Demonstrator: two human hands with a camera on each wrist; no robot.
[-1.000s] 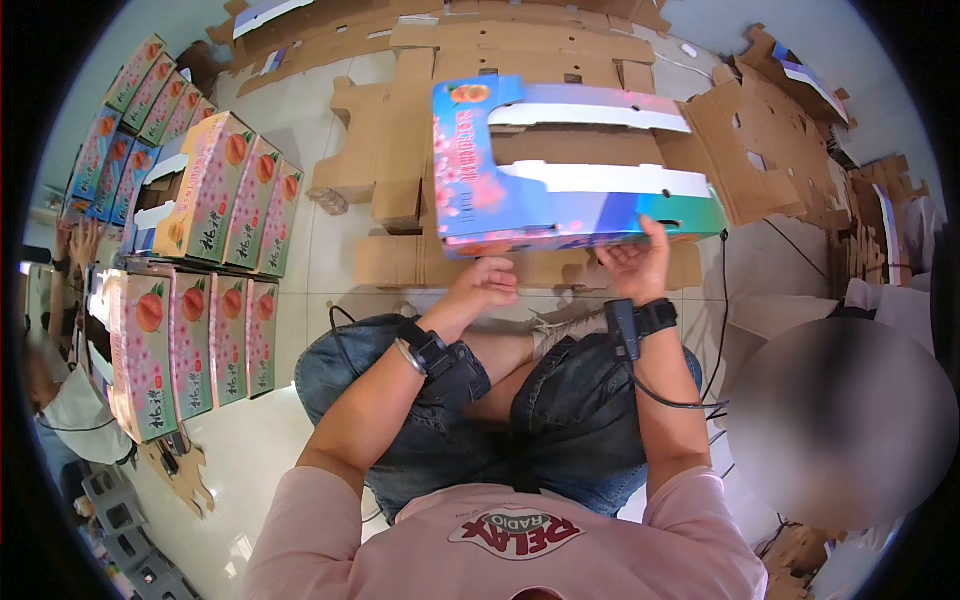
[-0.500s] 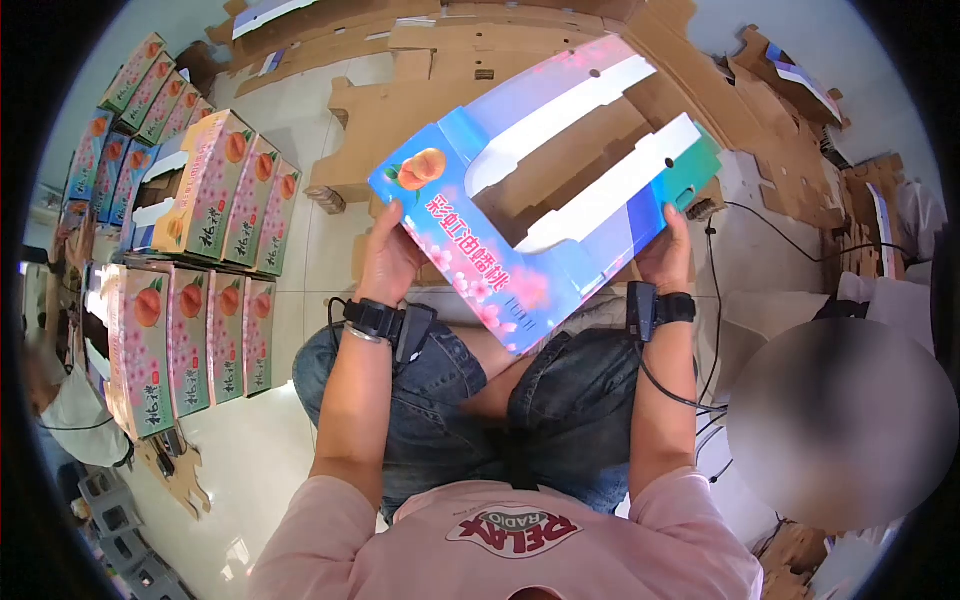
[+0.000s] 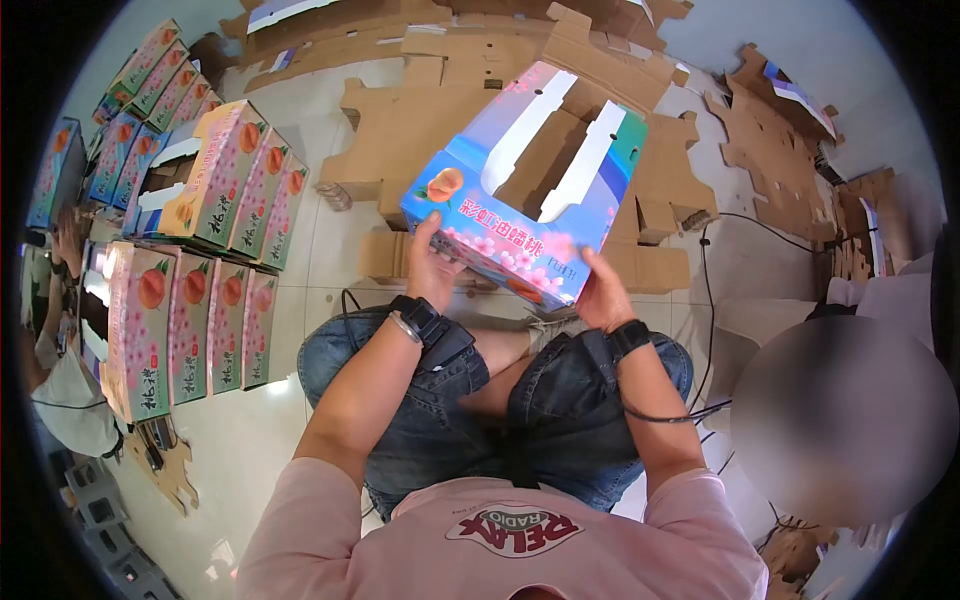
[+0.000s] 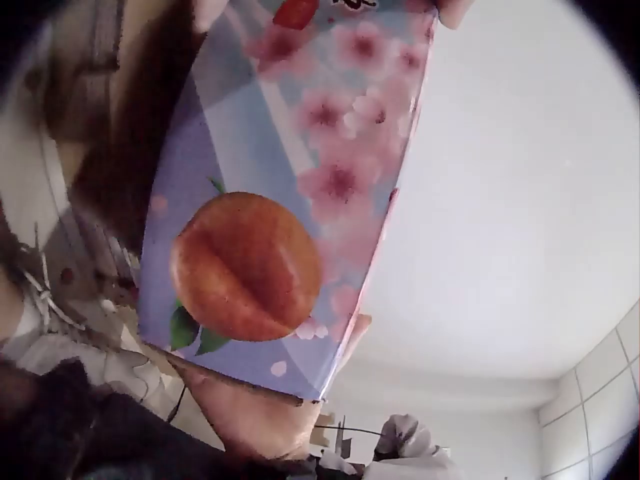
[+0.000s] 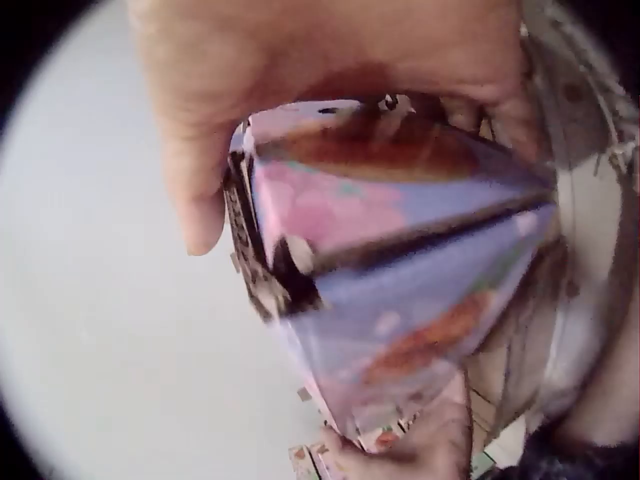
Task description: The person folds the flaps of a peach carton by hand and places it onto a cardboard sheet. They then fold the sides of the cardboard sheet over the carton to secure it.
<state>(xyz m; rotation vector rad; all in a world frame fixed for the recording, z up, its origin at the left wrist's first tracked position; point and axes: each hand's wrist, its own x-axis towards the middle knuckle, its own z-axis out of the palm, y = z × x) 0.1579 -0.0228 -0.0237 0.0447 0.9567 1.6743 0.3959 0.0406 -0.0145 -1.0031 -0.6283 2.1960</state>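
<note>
A blue-and-pink fruit carton (image 3: 492, 228) with a printed peach, blossoms and red lettering is held over the floor in front of my knees. Its top has a long opening between two white flaps. My left hand (image 3: 432, 270) grips the near left corner, thumb up on the top panel. At the near right corner my right hand (image 3: 602, 294) grips it the same way. In the left wrist view the carton's printed side (image 4: 250, 265) fills the middle, with the right hand (image 4: 262, 415) at its lower end. The right wrist view shows a seam running across the carton's end (image 5: 400, 240).
Stacked finished cartons (image 3: 140, 320) stand on the left, with another person (image 3: 75, 400) beyond them. Flat brown cardboard pieces (image 3: 385, 120) cover the floor ahead. A black cable (image 3: 708, 330) runs along my right, near a large blurred round shape (image 3: 845, 420).
The carton has turned so its printed end faces me. My left hand has come from beside it to grip one corner, and my right hand has shifted from the long side to the near right corner.
</note>
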